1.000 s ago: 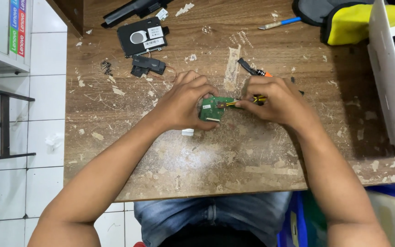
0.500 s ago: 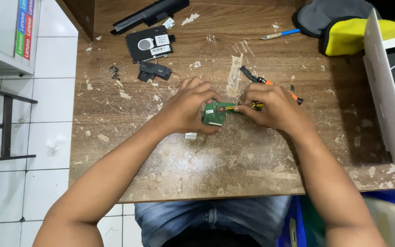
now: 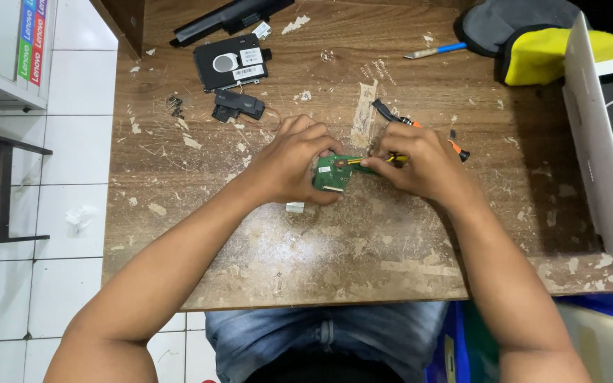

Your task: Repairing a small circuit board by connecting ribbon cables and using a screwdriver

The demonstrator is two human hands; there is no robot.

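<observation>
My left hand grips a small green circuit board just above the worn wooden table. My right hand is closed around a thin yellow-handled tool whose tip rests on the board's upper edge. Both hands meet at the table's middle. Most of the board's left side is hidden under my left fingers. A small white piece lies on the table right under my left hand.
A black hard drive and a small black part lie at the far left. Orange-handled pliers sit behind my right hand. A blue-handled tool, a grey-and-yellow bag and an open white laptop stand on the right.
The view has shifted slightly, so the table sits lower in the frame. My hands keep the same grip on the board and the tool.
</observation>
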